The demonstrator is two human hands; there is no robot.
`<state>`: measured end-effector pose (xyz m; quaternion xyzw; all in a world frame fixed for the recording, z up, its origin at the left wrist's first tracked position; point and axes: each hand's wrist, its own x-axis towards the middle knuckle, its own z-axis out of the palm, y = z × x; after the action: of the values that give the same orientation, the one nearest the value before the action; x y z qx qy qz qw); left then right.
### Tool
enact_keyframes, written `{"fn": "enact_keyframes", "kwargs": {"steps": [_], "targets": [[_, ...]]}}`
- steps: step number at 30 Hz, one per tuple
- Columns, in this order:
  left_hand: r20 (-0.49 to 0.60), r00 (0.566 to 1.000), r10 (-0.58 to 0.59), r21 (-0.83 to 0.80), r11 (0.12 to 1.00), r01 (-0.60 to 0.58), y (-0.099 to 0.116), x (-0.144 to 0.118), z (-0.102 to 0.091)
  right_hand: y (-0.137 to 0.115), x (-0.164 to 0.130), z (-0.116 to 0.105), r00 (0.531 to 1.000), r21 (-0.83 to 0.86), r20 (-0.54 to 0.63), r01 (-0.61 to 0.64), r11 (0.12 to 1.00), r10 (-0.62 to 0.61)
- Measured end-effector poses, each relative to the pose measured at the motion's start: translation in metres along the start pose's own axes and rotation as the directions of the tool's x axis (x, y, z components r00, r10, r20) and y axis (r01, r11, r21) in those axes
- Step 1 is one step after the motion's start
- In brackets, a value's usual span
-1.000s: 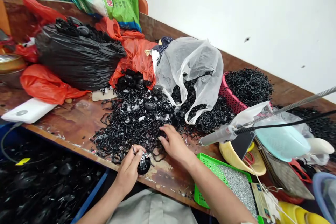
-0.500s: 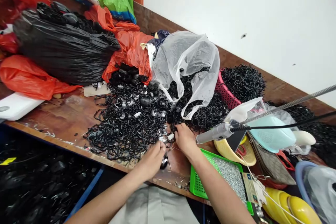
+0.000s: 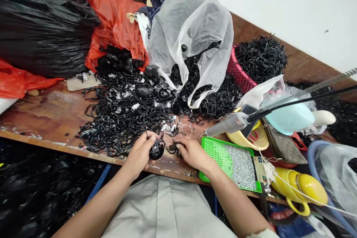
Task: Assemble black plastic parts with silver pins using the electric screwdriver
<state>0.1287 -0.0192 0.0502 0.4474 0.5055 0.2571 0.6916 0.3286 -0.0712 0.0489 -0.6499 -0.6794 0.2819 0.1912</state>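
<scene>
My left hand [image 3: 141, 152] is closed on a black round plastic part [image 3: 157, 152], thumb on top, just above the front of the wooden table [image 3: 50, 119]. To its right, my right hand [image 3: 192, 151] pinches a small dark piece [image 3: 173, 148] whose kind I cannot make out. Thin black strips form a heap [image 3: 119, 130] beyond my left hand, with small white pieces and rounder black parts mixed in. A grey cylindrical electric screwdriver [image 3: 225, 123] hangs from a coil spring and cable, up and right of my right hand.
Small silver screws fill part of a green perforated tray [image 3: 216, 152] at the right. Behind the heap stands a translucent plastic bag [image 3: 192, 26] of black parts. A pink basket [image 3: 241, 68] holds more strips. Yellow mug [image 3: 298, 189] and blue basin [image 3: 312, 156] lie far right.
My right hand has come back from the pile toward the table's front edge, now with a small dark piece. My left hand has moved left, holding the round part up. The view has shifted.
</scene>
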Motion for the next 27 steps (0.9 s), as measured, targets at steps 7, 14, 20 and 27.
{"fn": "enact_keyframes", "kwargs": {"steps": [7, 14, 20, 27], "targets": [[0.057, 0.998, -0.035, 0.131, 0.991, 0.028, -0.013, -0.010, 0.001, 0.003, 0.003, 0.002, 0.963, -0.110, -0.269, -0.043, 0.993, 0.012], [-0.038, 0.999, 0.009, -0.033, 0.999, -0.010, -0.005, -0.008, -0.005, -0.013, 0.005, 0.024, 0.969, -0.321, -0.240, -0.136, 0.937, 0.059], [0.030, 0.999, -0.038, -0.172, 0.984, 0.043, -0.005, -0.013, -0.004, -0.021, 0.001, 0.007, 0.928, -0.208, -0.366, -0.002, 0.978, -0.076], [0.135, 0.991, -0.011, -0.259, 0.965, 0.046, -0.001, -0.015, 0.000, -0.054, -0.010, -0.007, 0.906, -0.064, -0.155, 0.389, 0.919, -0.394]]}}
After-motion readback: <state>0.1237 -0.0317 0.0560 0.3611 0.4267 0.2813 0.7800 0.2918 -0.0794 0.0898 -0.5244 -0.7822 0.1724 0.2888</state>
